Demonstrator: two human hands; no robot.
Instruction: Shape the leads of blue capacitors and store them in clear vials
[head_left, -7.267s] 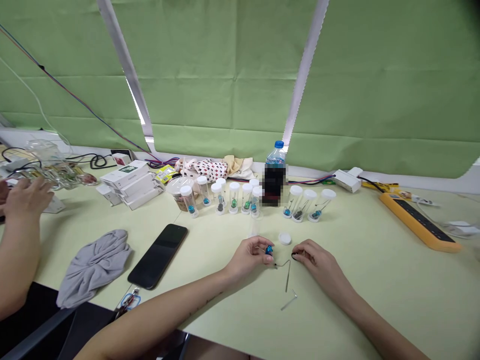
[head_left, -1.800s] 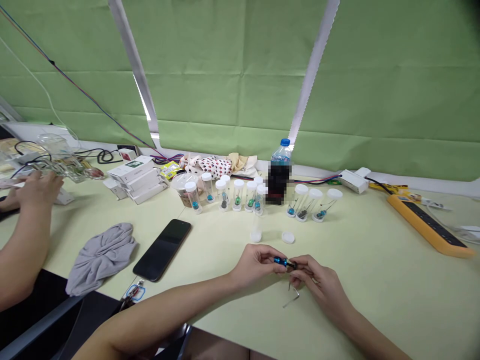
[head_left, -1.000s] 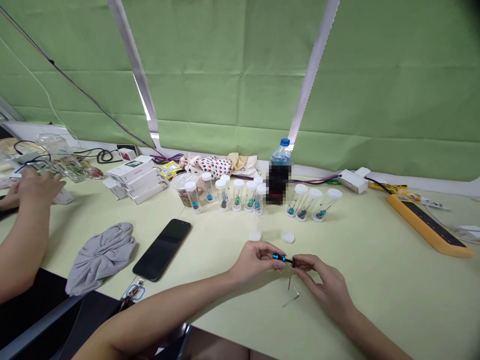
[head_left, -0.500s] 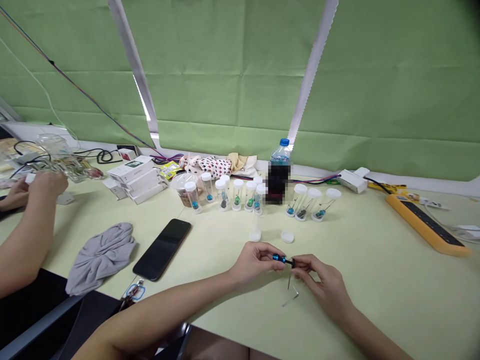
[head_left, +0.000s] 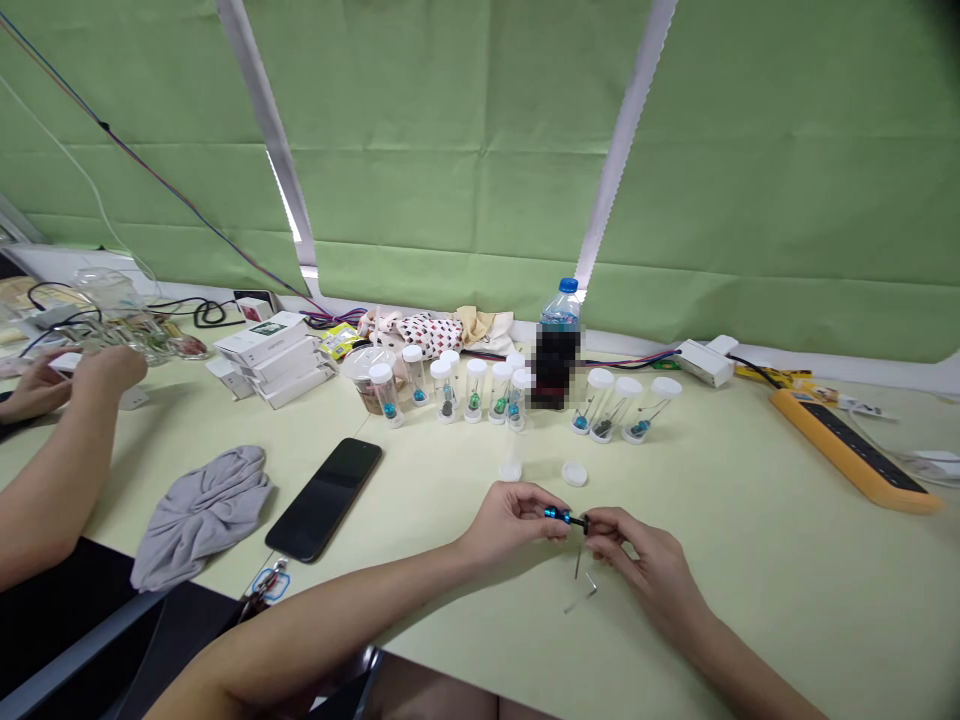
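My left hand (head_left: 510, 525) pinches a small blue-and-black cylindrical metal part (head_left: 559, 515) between thumb and fingers. At the part's dark right end, the fingertips of my right hand (head_left: 645, 555) are closed. A thin metal rod (head_left: 577, 565) points down from between the hands; whether it joins the part is unclear. Just below, an L-shaped hex key (head_left: 583, 596) lies on the table. Beyond my hands are a loose white cap (head_left: 574, 474) and an uncapped clear tube (head_left: 511, 467). Several white-capped tubes (head_left: 475, 392) holding blue, green or dark parts and thin rods stand further back.
A bottle (head_left: 564, 312) stands behind the tubes. To the left lie a phone (head_left: 326, 498), a grey cloth (head_left: 206, 520) and stacked white boxes (head_left: 274, 360). Another person's hands (head_left: 105, 375) work at far left. An orange power strip (head_left: 855, 450) is at right.
My hands keep almost the same pose on the blue-and-black part, with only a slight shift. At far left, the other person's hands have moved a little to the right.
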